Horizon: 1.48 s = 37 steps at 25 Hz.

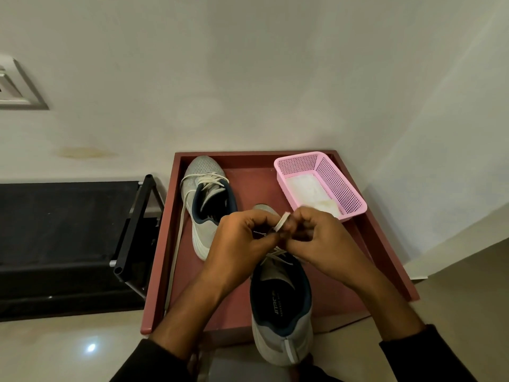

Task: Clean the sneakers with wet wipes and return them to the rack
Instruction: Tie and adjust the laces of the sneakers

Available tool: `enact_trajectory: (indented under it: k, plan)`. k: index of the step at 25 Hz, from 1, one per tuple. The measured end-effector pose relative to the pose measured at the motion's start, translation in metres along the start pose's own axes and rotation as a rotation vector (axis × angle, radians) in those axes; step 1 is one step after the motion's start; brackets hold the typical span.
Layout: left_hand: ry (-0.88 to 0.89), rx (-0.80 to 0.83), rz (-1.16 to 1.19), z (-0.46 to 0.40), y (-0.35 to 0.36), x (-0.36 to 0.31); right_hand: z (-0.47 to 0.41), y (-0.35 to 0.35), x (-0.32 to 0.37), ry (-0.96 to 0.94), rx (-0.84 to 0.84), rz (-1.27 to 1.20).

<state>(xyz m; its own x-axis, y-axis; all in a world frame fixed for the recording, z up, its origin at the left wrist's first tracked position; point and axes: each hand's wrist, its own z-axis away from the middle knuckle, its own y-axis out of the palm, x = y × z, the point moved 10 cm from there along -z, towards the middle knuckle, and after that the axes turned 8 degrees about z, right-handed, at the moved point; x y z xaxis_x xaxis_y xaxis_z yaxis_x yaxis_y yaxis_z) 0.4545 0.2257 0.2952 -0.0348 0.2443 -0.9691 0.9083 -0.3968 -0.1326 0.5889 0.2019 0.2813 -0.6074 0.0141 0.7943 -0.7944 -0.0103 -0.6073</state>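
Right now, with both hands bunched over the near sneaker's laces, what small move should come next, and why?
Probably finish with the lace: both hands pinch a white lace loop above the near sneaker. The wipes still lie in the pink basket, so wiping seems not yet begun.

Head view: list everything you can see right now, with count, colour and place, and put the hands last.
Grey mesh sneaker with white laces, near one: 1, grey with navy collar, front of tray, heel over the front edge.
Grey mesh sneaker with loose white lace, far one: 1, grey and navy, back left of tray.
Reddish-brown wooden tray: 1, on the floor against the wall.
Pink perforated plastic basket: 1, back right of tray.
White wet wipes: count unclear, inside the basket.
Black shoe rack: 1, left of the tray.
Grey wall switch plate: 1, far left on the wall.
White lace: pinched between both hands.
Left hand: grips the lace.
Right hand: grips the lace.
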Motion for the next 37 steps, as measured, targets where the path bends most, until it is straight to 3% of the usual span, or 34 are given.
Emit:
enact_trajectory:
  k: [6, 13, 16, 18, 22, 26, 28, 30, 32, 34, 37]
  plan:
    - [0.426, -0.146, -0.428, 0.016, -0.005, -0.04, 0.002, 0.001, 0.008, -0.007, -0.009, -0.136]
    - [0.438, -0.233, -0.375, 0.018, -0.01, -0.042, 0.001, 0.005, -0.012, 0.14, 0.079, -0.446]
    - [0.419, -0.261, -0.365, 0.017, -0.012, -0.038, 0.001, 0.007, -0.007, 0.07, 0.129, -0.283]
    - [0.4, -0.274, -0.344, 0.016, -0.013, -0.034, 0.001, -0.006, -0.001, 0.013, 0.001, -0.123]
    - [0.383, -0.257, -0.31, 0.018, -0.009, -0.033, 0.01, -0.03, 0.017, -0.016, -0.312, 0.559]
    - [0.383, -0.262, -0.295, 0.019, -0.01, -0.033, 0.021, -0.057, 0.012, 0.156, -0.582, 0.698]
    - [0.381, -0.274, -0.294, 0.019, -0.011, -0.034, 0.021, -0.064, -0.003, 0.259, -0.556, 0.685]
    - [0.376, -0.29, -0.283, 0.019, -0.014, -0.033, 0.016, -0.046, -0.026, 0.33, -0.331, 0.585]
    - [0.365, -0.302, -0.277, 0.019, -0.015, -0.031, 0.019, -0.013, -0.036, 0.341, -0.113, 0.244]
    - [0.334, -0.304, -0.26, 0.019, -0.015, -0.028, 0.021, 0.011, -0.026, 0.348, -0.063, -0.193]
    - [0.299, -0.3, -0.259, 0.018, -0.015, -0.023, 0.02, 0.023, -0.013, 0.38, -0.104, -0.638]
